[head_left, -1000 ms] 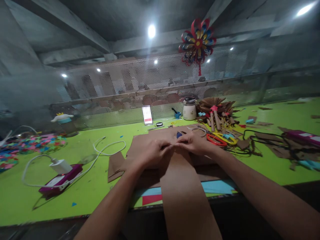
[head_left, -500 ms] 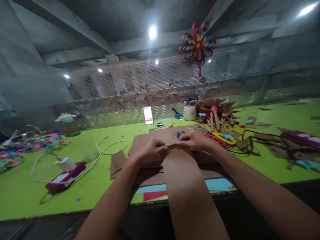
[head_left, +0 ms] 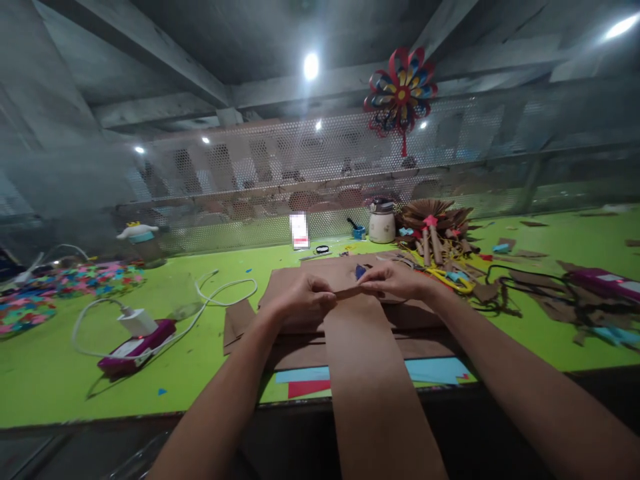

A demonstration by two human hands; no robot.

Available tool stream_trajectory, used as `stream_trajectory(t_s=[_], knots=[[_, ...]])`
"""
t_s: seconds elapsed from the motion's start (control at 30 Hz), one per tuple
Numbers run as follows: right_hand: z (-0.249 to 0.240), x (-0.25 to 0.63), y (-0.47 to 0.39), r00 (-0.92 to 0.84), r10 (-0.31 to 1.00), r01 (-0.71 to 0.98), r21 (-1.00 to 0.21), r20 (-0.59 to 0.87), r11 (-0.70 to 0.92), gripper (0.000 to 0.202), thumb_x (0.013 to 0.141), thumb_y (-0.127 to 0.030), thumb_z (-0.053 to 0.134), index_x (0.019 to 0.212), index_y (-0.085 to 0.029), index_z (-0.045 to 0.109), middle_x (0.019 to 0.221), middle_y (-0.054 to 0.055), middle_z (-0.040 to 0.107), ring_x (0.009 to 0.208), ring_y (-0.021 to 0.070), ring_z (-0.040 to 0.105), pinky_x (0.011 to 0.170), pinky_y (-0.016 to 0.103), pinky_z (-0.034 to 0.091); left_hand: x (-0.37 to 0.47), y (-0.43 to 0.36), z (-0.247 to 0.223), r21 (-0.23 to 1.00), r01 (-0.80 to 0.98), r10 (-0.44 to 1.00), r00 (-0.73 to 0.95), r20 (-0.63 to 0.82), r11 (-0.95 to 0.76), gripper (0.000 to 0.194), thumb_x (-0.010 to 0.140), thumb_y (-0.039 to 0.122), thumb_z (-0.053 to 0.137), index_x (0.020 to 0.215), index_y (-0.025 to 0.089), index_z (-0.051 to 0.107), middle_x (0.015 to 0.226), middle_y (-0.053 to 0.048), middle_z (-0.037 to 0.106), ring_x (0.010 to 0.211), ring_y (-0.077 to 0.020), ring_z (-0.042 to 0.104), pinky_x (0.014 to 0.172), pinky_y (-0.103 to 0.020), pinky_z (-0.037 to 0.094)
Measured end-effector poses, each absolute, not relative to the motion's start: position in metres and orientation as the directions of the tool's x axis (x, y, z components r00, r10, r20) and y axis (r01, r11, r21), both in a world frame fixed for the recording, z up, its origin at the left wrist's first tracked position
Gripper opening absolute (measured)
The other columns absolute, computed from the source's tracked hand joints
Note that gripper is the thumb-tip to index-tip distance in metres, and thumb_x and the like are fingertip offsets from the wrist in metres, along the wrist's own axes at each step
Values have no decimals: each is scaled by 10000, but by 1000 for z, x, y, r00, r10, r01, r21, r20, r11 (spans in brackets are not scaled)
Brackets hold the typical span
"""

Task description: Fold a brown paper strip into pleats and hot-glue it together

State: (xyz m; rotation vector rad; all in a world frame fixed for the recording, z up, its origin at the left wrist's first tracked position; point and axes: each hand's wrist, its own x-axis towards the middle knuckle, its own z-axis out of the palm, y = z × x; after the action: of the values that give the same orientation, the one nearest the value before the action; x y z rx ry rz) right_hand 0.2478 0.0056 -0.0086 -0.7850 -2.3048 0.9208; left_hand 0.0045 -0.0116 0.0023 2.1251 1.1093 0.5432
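Observation:
A long strip of brown paper (head_left: 373,373) runs from between my hands down over the table's front edge. At its far end, my left hand (head_left: 309,295) pinches the left corner. My right hand (head_left: 389,280) pinches the right corner, and a narrow fold of paper shows between the two. Beneath them lies a stack of brown paper sheets (head_left: 300,355). A small dark blue object (head_left: 360,271) sits by my right fingertips; I cannot make out what it is. Light blue paper (head_left: 433,371) and red paper (head_left: 307,389) stick out from under the stack.
A purple power strip (head_left: 137,348) with a white charger and cable lies left. Paper stars (head_left: 95,280) are heaped farther left. A lit phone (head_left: 299,231), a white jar (head_left: 382,221), brown paper fans (head_left: 433,223) and yellow-handled scissors (head_left: 453,280) are behind and right.
The paper's far edge now shows a clearer narrow fold between my hands. My hands keep their pinch, and the view has shifted slightly.

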Motion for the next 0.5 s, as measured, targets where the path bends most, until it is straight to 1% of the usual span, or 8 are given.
stream_trajectory(t_s=[0.13, 0.27, 0.4, 0.5], knots=[[-6, 248, 5, -623, 743, 348, -764, 244, 543, 300, 758, -381, 537, 751, -93, 623, 513, -5, 542, 465, 77, 473, 466, 191, 344, 0, -9, 7, 678, 566, 798, 600, 52, -469, 227, 749, 319, 508, 720, 127, 625, 637, -19, 588, 568, -89, 475, 543, -202, 358], [-3, 247, 2, -572, 772, 352, -767, 277, 536, 283, 734, -374, 567, 705, -97, 616, 500, -3, 552, 453, 84, 499, 447, 186, 347, -1, -9, 13, 604, 635, 821, 567, 59, -482, 245, 744, 333, 518, 700, 133, 652, 609, -23, 606, 535, -90, 474, 508, -199, 335], [-1, 247, 0, -560, 782, 327, -794, 274, 513, 290, 738, -387, 560, 678, -106, 595, 483, -12, 540, 438, 84, 508, 439, 183, 355, 2, -13, 17, 544, 678, 851, 503, 147, -495, 230, 737, 330, 539, 663, 152, 662, 604, -23, 627, 541, -96, 499, 518, -203, 328], [-1, 249, 0, -561, 786, 301, -820, 261, 487, 291, 752, -397, 546, 685, -117, 585, 469, -19, 537, 423, 73, 487, 431, 176, 341, 3, -15, 18, 569, 631, 833, 515, 201, -528, 206, 751, 295, 530, 653, 163, 654, 632, -17, 633, 580, -98, 513, 556, -207, 332]])
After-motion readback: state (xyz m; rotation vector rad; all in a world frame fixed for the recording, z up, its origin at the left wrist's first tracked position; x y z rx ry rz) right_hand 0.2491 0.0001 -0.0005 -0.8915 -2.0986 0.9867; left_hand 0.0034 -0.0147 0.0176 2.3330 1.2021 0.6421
